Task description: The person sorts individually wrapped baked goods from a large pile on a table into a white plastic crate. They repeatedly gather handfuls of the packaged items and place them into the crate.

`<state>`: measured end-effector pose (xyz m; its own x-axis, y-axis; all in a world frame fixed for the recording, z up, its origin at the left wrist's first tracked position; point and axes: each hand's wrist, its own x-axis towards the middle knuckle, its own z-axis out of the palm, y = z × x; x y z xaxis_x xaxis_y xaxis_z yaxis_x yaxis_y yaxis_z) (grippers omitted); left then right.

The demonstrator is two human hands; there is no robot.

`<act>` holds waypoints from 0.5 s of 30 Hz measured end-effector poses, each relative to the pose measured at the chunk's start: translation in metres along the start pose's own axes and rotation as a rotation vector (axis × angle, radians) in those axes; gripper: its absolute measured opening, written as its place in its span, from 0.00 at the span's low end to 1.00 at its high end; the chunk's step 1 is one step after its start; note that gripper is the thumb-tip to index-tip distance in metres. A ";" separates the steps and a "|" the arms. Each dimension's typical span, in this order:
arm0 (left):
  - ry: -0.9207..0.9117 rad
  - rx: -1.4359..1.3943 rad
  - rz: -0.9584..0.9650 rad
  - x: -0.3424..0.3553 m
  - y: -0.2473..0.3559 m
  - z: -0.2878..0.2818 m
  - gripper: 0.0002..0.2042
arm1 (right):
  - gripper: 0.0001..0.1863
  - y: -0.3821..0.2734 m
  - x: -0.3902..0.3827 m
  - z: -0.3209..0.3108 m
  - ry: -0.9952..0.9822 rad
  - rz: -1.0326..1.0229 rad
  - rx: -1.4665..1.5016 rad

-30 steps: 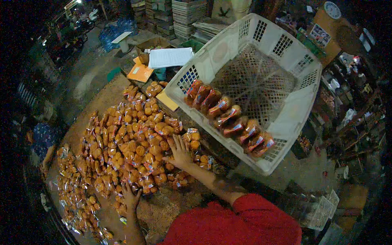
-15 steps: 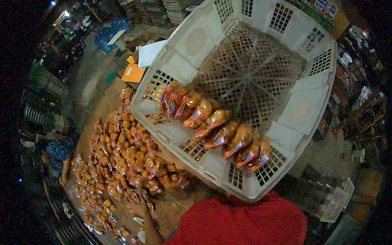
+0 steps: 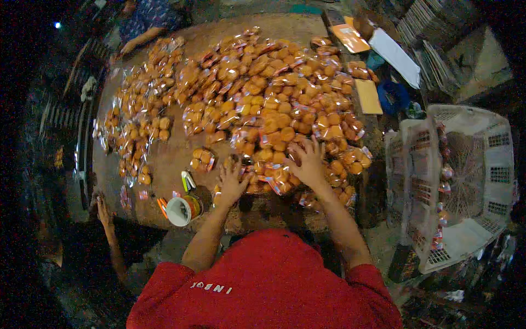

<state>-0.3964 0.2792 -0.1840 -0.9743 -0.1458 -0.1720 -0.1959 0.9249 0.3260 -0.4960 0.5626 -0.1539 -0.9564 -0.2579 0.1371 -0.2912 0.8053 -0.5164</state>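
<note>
Bagged round orange-brown baked goods point(image 3: 276, 123) lie in a large pile across the wooden table point(image 3: 118, 192). My left hand point(image 3: 233, 181) rests at the pile's near edge, fingers spread over the bags. My right hand point(image 3: 307, 162) is a little farther forward, its fingers spread and slightly bent on the bags, parts of the fingertips among them. I cannot see either hand holding a bag. A small group of bags point(image 3: 203, 159) sits just left of my left hand, near a green-and-white tool point(image 3: 188, 181) and a white-lined cup point(image 3: 181, 211).
A white slotted crate point(image 3: 482, 192) with a row of bags stands at my right. Orange folders point(image 3: 350, 38), white papers point(image 3: 394, 57) and a blue object point(image 3: 392, 98) lie beyond the right edge. One person point(image 3: 145, 27) is at the far left corner; another's hand point(image 3: 104, 214) is at the near left.
My view has swung from over the crate to square onto the table, so the crate now appears far right. Both my hands now show on the pile's near edge.
</note>
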 end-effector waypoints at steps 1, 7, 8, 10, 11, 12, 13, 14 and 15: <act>-0.069 -0.006 -0.053 -0.025 -0.002 -0.001 0.36 | 0.39 -0.011 -0.002 0.002 0.031 0.022 0.025; 0.105 -0.086 -0.022 -0.076 -0.045 -0.007 0.39 | 0.42 -0.078 0.052 0.047 0.091 -0.103 -0.143; 0.102 -0.095 -0.092 -0.080 -0.051 -0.006 0.39 | 0.43 -0.087 0.052 0.054 0.019 -0.130 -0.233; 0.019 -0.226 -0.095 -0.082 -0.060 -0.006 0.39 | 0.45 -0.102 0.040 0.066 -0.002 -0.122 -0.276; -0.027 -0.256 -0.122 -0.077 -0.065 -0.009 0.39 | 0.43 -0.108 0.034 0.072 -0.059 -0.092 -0.333; -0.154 -0.272 -0.188 -0.073 -0.068 -0.014 0.39 | 0.40 -0.112 0.029 0.078 -0.158 -0.024 -0.417; 0.071 -0.279 -0.118 -0.061 -0.073 -0.022 0.36 | 0.39 -0.117 0.026 0.083 -0.023 -0.072 -0.351; 0.199 -0.253 -0.072 -0.046 -0.080 -0.032 0.33 | 0.39 -0.123 0.026 0.092 -0.171 -0.124 -0.157; 0.231 -0.165 -0.109 -0.025 -0.090 -0.045 0.34 | 0.39 -0.129 0.026 0.101 -0.332 -0.121 0.002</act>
<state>-0.3590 0.1839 -0.1676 -0.9425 -0.3341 -0.0044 -0.2974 0.8329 0.4668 -0.4811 0.3982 -0.1689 -0.8552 -0.5114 -0.0846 -0.4020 0.7574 -0.5146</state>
